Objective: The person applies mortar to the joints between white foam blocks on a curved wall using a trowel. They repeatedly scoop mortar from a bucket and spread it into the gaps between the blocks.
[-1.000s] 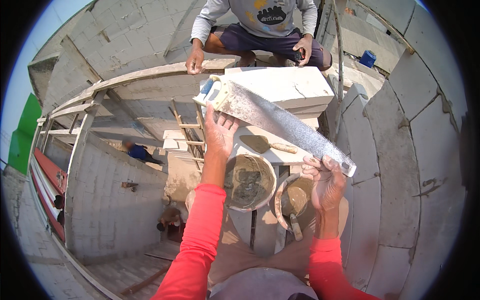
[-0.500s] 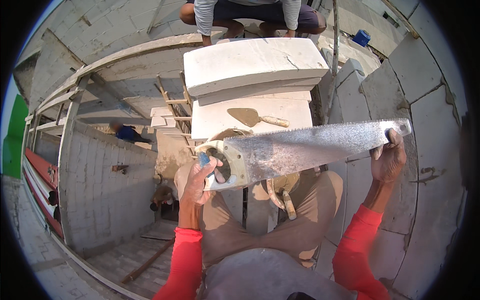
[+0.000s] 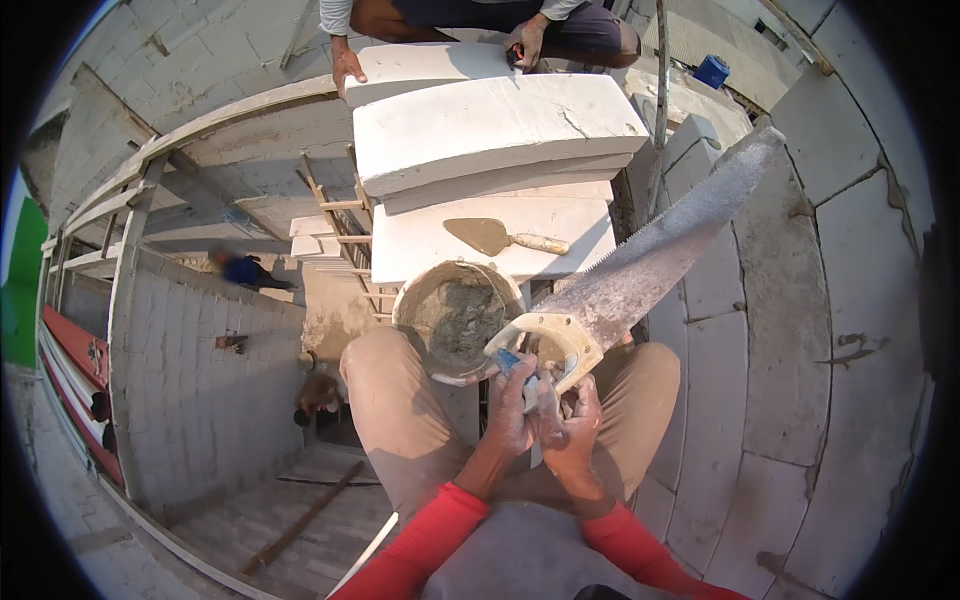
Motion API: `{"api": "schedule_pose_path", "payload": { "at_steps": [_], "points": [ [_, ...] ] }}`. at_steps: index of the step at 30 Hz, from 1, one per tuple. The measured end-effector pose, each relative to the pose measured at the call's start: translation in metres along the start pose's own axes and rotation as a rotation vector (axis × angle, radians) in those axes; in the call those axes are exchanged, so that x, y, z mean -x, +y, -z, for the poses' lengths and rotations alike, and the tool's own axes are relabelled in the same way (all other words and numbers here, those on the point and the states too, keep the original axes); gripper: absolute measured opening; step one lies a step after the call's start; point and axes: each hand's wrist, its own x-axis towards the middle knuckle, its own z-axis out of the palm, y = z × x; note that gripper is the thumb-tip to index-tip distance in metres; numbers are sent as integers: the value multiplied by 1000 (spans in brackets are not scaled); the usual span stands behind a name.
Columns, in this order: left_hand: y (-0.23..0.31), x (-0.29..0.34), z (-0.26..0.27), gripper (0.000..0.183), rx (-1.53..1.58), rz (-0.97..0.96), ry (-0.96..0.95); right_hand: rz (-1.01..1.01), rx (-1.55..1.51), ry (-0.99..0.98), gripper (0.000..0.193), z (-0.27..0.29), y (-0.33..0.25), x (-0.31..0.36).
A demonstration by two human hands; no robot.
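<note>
A hand saw [image 3: 672, 238] with a pale handle and a worn grey blade slants up to the right across my lap, teeth toward the upper left. Blue wrapping shows on its grip, and my left hand [image 3: 508, 412] is closed around that part. Close beside it, my right hand [image 3: 570, 428] has its fingers curled against the handle's lower end. Just left of the handle, between my knees, stands a bucket [image 3: 404, 338] of wet grey mortar. Beyond it a pointed trowel [image 3: 484, 236] lies on a white block [image 3: 420, 262].
Large white blocks [image 3: 490, 130] are stacked ahead. Behind them, a co-worker's left hand [image 3: 527, 38] holds a small dark object. Their right hand [image 3: 347, 66] touches another block. A wooden ladder [image 3: 345, 205] leans left of the stack, above a lower level with people. A block surface extends right.
My right hand has left the blade's tip and come to the handle. The saw has swung tip-upward, uncovering the bucket. The co-worker's hands have shifted, with another block now visible.
</note>
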Motion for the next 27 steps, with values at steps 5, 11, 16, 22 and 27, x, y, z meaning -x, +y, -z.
{"api": "schedule_pose_path", "payload": {
  "at_steps": [5,11,16,22,27],
  "points": [
    [18,5,19,58,-876,318,-381,-38,-239,226,27,28,-2,-9],
    [80,-7,35,46,-1115,151,-389,-57,-209,305,22,87,-14,-8],
    [146,-48,29,35,-937,-257,-49,-35,-110,350,25,104,-17,8],
    [190,-102,-8,44,-822,-459,16,-28,-130,373,22,112,-22,14],
    [194,-138,-41,72,-687,-533,22,-25,-98,372,23,116,-15,21]
  ]
}}
